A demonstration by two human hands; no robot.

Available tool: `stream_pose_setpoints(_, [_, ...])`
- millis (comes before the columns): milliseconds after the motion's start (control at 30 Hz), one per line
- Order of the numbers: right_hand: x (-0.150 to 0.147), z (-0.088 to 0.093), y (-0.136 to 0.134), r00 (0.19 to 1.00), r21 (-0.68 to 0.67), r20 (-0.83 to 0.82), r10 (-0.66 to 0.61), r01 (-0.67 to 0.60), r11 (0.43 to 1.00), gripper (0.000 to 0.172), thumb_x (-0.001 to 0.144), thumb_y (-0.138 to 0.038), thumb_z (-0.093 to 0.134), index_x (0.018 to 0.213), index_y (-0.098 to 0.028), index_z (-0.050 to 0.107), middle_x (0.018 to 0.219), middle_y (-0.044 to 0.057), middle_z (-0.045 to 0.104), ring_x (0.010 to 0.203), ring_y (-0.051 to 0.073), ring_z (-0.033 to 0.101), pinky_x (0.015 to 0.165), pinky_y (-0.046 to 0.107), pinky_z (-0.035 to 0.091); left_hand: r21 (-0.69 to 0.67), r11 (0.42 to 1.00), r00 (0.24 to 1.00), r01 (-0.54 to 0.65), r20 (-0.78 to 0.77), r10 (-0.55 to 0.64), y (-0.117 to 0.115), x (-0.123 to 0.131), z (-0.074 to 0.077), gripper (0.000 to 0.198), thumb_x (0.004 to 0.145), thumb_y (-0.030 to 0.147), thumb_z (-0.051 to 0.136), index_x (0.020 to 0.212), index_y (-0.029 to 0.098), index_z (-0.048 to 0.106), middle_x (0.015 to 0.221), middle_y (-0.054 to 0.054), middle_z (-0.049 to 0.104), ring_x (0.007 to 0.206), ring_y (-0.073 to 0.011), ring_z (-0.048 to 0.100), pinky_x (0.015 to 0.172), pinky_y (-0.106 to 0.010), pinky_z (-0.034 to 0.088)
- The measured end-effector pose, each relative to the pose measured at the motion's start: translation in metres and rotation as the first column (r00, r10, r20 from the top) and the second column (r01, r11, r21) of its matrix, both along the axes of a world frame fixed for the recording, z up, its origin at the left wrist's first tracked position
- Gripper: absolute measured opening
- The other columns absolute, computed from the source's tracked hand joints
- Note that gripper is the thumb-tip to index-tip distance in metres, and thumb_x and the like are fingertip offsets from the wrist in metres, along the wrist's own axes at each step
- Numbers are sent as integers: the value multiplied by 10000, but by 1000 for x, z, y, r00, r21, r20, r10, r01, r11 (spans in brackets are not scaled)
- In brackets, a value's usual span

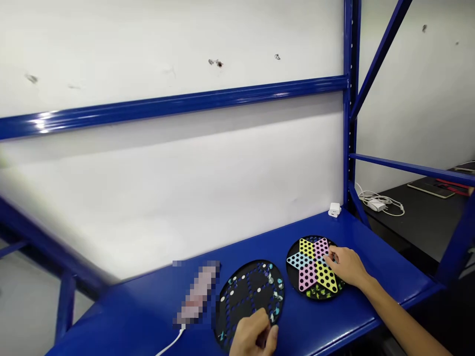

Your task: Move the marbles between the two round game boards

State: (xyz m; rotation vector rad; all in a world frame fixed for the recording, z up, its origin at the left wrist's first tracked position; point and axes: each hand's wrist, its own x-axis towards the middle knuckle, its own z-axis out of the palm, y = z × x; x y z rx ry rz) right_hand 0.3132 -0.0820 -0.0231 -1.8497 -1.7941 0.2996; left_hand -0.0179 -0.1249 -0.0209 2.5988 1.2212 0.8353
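My left hand [255, 333] is curled over the near edge of a round black board [241, 294]; what it holds, if anything, is hidden. White discs and blue-green glass marbles [276, 296] lie on that board, most of them along its right rim. To the right is a second round board with a star-shaped Chinese checkers board [313, 267] in pink, yellow and light blue, full of dark holes. My right hand [347, 266] is over the star's right side, fingers pinched together, and whatever is between them is too small to see. Yellow-green marbles [321, 291] lie below the star.
Both boards rest on a blue metal shelf [293, 329]. Left of them lies a pixelated phone-like object [198, 294] with a white cable [170, 342]. A white charger plug [334, 210] stands by the blue upright post [348, 148]. Beyond it is a black table [415, 212] with coiled cable.
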Motion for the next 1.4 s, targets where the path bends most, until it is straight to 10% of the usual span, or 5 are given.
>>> stream_pose_setpoints(400, [1,-1,1,1000,19,-2,18,-18,1000,283,903,-346,488,660,-204,461,625,-12,582,569,131,515,540,247,249,-104,922,917,-372,-199,347,35,25,29,227,910,396,467,858,229,612,877,-15,660,834,-182,624,743,-292,442])
stream_pose_setpoints(900, [7,-9,2,992,177,126,-11,-12,984,196,915,-370,488,870,-214,598,973,61,635,890,230,540,731,335,351,-326,929,962,-175,-255,92,51,42,30,496,803,318,585,1290,240,537,1361,-68,549,1187,-261,560,1039,-383,419])
stream_pose_setpoints(1133, [4,-8,2,977,234,200,-67,19,972,322,966,-402,438,788,-210,625,852,43,629,817,197,560,708,317,320,-290,937,971,-193,-196,139,64,46,32,471,778,244,594,1245,226,535,1297,-59,583,1174,-240,561,1015,-368,419])
stream_pose_setpoints(1267, [2,-5,1,973,248,217,-71,16,969,405,975,-417,425,682,-195,596,762,31,609,719,166,546,688,311,295,-128,942,948,-311,-116,297,42,64,31,270,845,256,538,1112,233,572,1160,-48,618,1100,-223,576,914,-346,430])
stream_pose_setpoints(1400, [2,-4,1,975,208,208,-73,29,978,418,962,-413,440,628,-191,557,687,14,592,614,136,508,627,289,270,-274,918,953,-286,-181,243,15,84,32,102,875,334,546,894,244,591,856,14,657,819,-167,620,722,-276,397])
